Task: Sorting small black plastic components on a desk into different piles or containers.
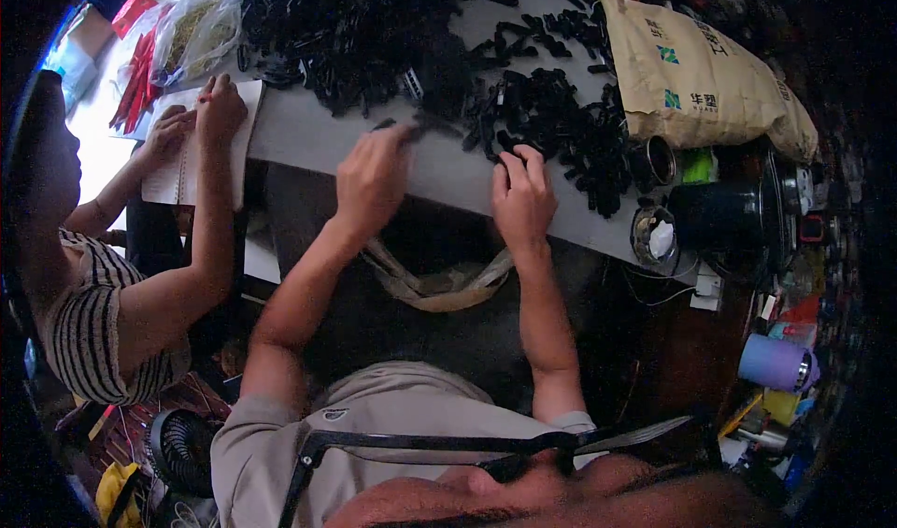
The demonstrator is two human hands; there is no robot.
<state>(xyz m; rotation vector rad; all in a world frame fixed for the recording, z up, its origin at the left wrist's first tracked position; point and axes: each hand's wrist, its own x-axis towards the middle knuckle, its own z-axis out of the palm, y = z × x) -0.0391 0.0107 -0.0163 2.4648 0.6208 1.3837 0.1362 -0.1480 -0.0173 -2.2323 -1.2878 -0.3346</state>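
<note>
A large heap of small black plastic parts (pixel 327 33) covers the back of the grey table, and a looser pile of the same parts (pixel 542 107) lies to its right. My left hand (pixel 372 180) is over the table's front part, fingers closed and a little blurred. At its fingertips is a smeared black plastic part (pixel 437 124). My right hand (pixel 523 196) is at the front of the right pile, its fingers bent and pinching a black plastic part (pixel 505 149). Just below the table edge, between my forearms, the rim of a pale bag (pixel 434 294) hangs open.
At left a person in a striped top (pixel 103 313) writes in a notebook (pixel 177 178). Beyond are clear plastic bags (pixel 196 33). A tan paper sack (pixel 691 79), a dark pot (pixel 715 215) and a glass bowl (pixel 654 235) stand right. A fan (pixel 182 451) is low left.
</note>
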